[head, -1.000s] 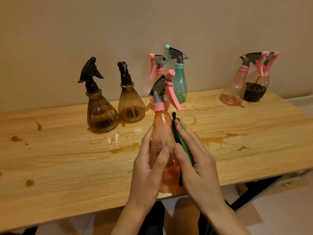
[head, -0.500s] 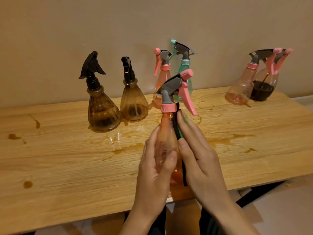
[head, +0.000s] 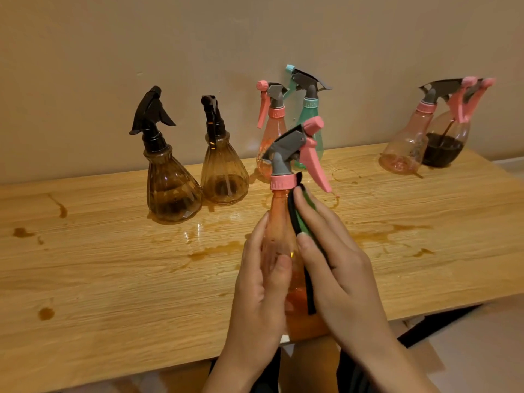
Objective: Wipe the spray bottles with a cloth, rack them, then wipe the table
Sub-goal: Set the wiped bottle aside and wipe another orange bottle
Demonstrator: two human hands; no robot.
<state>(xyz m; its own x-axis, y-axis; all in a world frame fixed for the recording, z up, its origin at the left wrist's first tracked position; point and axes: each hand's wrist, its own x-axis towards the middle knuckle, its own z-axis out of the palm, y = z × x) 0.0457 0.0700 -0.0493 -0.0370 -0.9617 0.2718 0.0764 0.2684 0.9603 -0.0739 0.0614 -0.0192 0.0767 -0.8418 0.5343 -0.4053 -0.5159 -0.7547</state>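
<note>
On the left, two brown bottles stand on the wet, stained surface. In the middle, the orange bottle is upright at the near edge. I cannot tell if its bottom rests there. The left hand curls round its fat belly, thumb in front. The right hand wraps a green cloth onto the bottle's side, up near the pink collar. The bottle looks like thin, light plastic and is likely wet and slippy. The belly seems the best place to hold it, because the trigger could squirt. Far right, pink bottles wait.
</note>
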